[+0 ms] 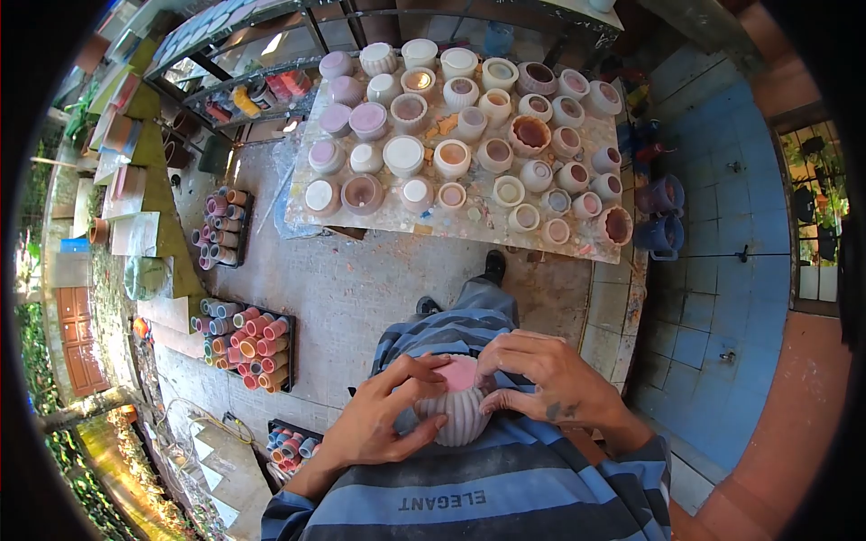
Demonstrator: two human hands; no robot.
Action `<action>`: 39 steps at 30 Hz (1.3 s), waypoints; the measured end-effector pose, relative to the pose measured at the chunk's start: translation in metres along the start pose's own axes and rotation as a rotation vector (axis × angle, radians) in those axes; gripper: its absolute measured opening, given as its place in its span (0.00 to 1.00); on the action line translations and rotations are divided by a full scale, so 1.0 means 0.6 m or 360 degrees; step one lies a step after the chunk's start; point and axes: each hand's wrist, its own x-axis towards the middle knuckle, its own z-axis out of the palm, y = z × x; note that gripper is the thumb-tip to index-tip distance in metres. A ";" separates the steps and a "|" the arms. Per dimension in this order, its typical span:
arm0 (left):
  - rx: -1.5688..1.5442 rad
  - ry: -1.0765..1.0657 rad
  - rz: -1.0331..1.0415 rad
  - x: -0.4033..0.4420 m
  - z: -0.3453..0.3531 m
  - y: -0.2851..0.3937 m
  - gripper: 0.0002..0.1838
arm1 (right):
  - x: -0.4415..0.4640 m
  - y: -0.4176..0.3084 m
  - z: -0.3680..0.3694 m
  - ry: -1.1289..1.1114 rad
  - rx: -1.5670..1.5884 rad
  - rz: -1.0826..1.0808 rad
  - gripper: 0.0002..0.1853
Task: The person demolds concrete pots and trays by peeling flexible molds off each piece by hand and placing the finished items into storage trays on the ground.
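A ribbed, pale grey-lilac pot with a pink top surface is held against my striped shirt, low in the view. My left hand wraps around its left side, thumb on the ribs and fingers over the rim. On the other side, my right hand grips the rim, its fingertips curled over the edge and the thumb on the outer wall. Whether the pink surface is a lid or a filling, I cannot tell. Some of the rim is hidden under my fingers.
Ahead stands a paint-spotted table with many small pots in rows. On the floor to the left are crates of coloured pots and another crate. Blue buckets stand right of the table, near a blue tiled wall.
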 end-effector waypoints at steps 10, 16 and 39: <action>0.0078 -0.0018 -0.0024 -0.006 -0.001 0.003 0.17 | 0.011 -0.012 0.010 -0.0261 -0.0115 -0.0002 0.17; 0.0249 -0.0014 -0.0168 -0.007 0.002 0.013 0.20 | 0.016 -0.001 0.030 0.0047 -0.0014 0.0011 0.14; 0.0298 -0.0039 -0.0231 0.000 0.016 0.053 0.18 | 0.018 -0.033 0.015 -0.0287 -0.0110 0.0136 0.17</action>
